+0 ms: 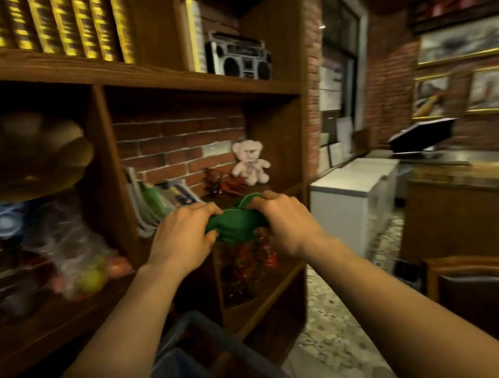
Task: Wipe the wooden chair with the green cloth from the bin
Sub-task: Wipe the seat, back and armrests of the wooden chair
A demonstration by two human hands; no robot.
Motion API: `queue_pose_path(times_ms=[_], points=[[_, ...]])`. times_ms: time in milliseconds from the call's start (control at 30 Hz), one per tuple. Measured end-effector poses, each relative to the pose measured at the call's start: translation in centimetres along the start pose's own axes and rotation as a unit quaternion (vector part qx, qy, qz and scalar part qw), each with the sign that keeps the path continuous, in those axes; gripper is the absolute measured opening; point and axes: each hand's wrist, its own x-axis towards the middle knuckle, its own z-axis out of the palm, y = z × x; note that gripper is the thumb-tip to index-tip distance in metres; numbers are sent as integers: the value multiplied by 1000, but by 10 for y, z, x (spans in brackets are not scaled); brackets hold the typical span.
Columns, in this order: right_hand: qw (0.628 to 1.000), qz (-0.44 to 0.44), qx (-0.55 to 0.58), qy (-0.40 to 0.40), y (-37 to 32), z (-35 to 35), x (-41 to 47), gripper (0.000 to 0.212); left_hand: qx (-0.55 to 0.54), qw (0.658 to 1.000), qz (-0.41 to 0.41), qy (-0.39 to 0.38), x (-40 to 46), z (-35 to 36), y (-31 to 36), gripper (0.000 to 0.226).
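Cloth (236, 223), green and bunched, sits at the centre of the view, held up in the air between both hands in front of the shelf (176, 84). The left hand (183, 234) has its fingers (205, 209) curled shut on the cloth's left end; the right hand (286, 221) has its fingers closed on the right end, with a loose flap of cloth sticking up at about 12 o'clock from the bundle. The two hands are near each other, the cloth bridging the gap, so it looks as if it is being gathered or spread for use.

Bin (195, 355), dark and blurred, lies below the forearms at 6 o'clock; the cloth is well clear of it, so I judge the fetching step to be done and the cloth now being readied.

Chair (479, 288), with a wooden frame and dark padding, shows only in part at 4 o'clock, well apart from the hands, and untouched by the cloth. The wiping itself is not yet begun.

The next move, as I judge it, calls for turning toward 4 o'clock, carrying the cloth across to the chair, and settling it flat in one hand so a broad face meets the wood. The picture is blurred, so finer detail of the chair's surface cannot be told.
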Motion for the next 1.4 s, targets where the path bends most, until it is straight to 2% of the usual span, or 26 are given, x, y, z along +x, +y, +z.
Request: queue_pose_path(times_ms=[400,633,733,867,1067,1400], points=[[979,180,-92,22,263,-80,-129,53,-146,974,174,-24,129,118,267,36],[963,245,-109,3,364,-80,-193,52,-208,953,214,-45,154,204,371,32],[957,276,-91,-21,395,-51,-216,57,-225,946,221,-75,153,255,393,33],[948,306,-71,-57,426,-2,-241,51,-245,934,229,-124,144,326,406,35],[922,369,-37,-109,467,97,-277,50,-273,907,228,-225,120,442,414,37],[874,439,34,-208,495,263,-355,54,-266,870,224,-349,37,612,412,36]])
